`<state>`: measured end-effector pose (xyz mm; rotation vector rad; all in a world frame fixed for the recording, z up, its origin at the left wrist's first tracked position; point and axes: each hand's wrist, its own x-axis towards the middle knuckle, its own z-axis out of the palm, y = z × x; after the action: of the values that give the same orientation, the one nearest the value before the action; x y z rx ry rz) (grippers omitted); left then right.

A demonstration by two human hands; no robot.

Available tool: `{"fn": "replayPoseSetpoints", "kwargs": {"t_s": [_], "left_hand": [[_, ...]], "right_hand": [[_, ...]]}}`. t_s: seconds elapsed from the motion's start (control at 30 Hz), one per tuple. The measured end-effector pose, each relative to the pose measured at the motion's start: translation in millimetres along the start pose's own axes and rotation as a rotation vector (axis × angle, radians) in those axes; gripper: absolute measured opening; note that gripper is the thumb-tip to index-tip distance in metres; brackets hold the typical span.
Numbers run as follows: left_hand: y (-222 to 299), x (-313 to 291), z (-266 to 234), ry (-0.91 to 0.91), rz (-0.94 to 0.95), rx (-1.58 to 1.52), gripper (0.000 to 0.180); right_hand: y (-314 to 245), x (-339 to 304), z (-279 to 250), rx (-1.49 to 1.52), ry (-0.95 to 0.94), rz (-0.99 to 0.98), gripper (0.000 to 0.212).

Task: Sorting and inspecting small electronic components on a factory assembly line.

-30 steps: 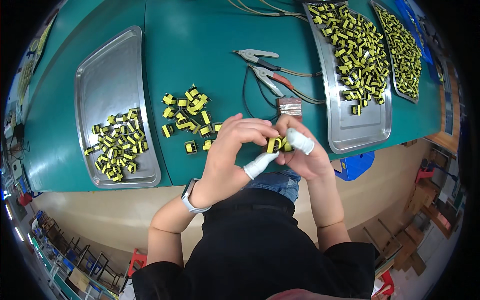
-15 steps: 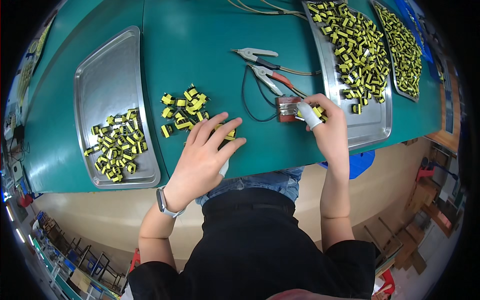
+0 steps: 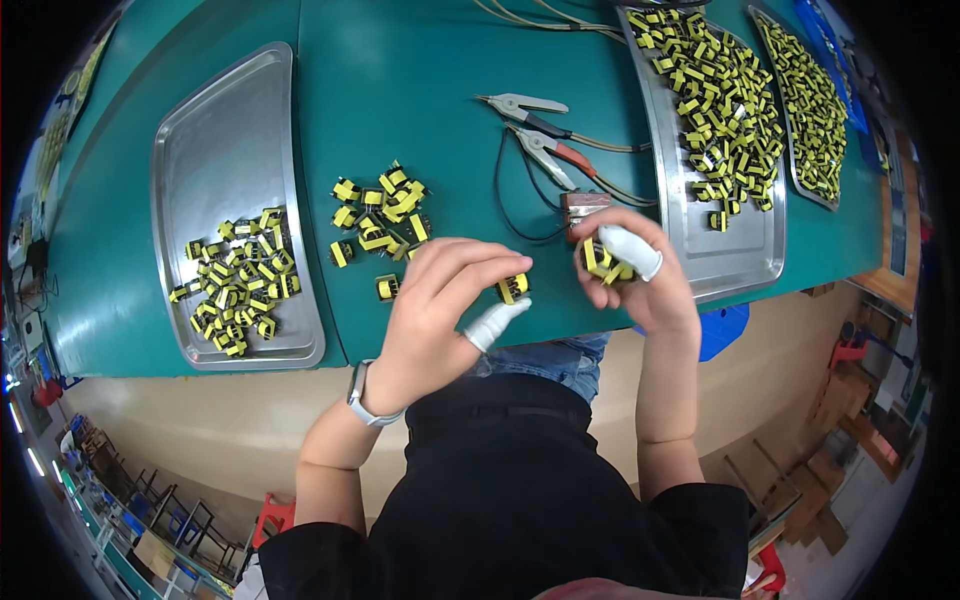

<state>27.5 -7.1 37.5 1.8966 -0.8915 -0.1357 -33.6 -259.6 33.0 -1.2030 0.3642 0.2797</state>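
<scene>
Between the thumb and fingers of my left hand [image 3: 440, 300] is one small yellow-and-black transformer [image 3: 514, 288], its pins showing. A white cot covers that thumb. My right hand [image 3: 645, 265], also with a white-covered thumb, is closed around a few more transformers [image 3: 604, 262]. Just beyond it, partly hidden by the fingers, sits a reddish-brown test block [image 3: 584, 208] with a metal top and a dark lead. A loose pile of transformers [image 3: 378, 210] lies on the green table, past my left hand. One single transformer [image 3: 387, 288] rests beside that hand.
At left, a metal tray [image 3: 222, 130] holds transformers in its near half. Two fuller trays stand at right, the nearer tray [image 3: 745, 270] beside my right hand. Two clip leads, a grey-black clip [image 3: 530, 104] and a grey-red clip [image 3: 545, 148], lie beyond the block.
My left hand has come away from the pile toward the middle, now pinching a transformer. My right hand has drawn back from the test block toward me, still holding transformers.
</scene>
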Motion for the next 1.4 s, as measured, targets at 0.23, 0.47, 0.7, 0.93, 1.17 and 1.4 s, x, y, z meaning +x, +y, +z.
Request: {"fn": "replayPoseSetpoints", "kwargs": {"t_s": [0.23, 0.47, 0.7, 0.93, 1.17, 1.4], "left_hand": [[7, 6, 17, 0.118, -0.008, -0.193, 0.038], [10, -2, 20, 0.111, -0.050, -0.080, 0.043], [-10, -45, 22, 0.270, -0.231, 0.528, 0.051], [-8, -41, 28, 0.139, -0.232, 0.534, 0.053], [-18, -38, 31, 0.054, -0.133, 0.413, 0.049], [-20, -35, 28, 0.052, -0.086, 0.248, 0.049]], "right_hand": [[31, 0, 29, 0.483, -0.278, 0.055, 0.041], [29, -1, 30, 0.224, -0.122, 0.042, 0.038], [9, -3, 13, -0.656, 0.296, -0.515, 0.022], [9, -2, -2, -1.061, 0.365, -0.588, 0.032], [15, -6, -8, -1.158, 0.321, -0.590, 0.033], [4, -4, -24, -1.117, 0.575, -0.765, 0.030]]}}
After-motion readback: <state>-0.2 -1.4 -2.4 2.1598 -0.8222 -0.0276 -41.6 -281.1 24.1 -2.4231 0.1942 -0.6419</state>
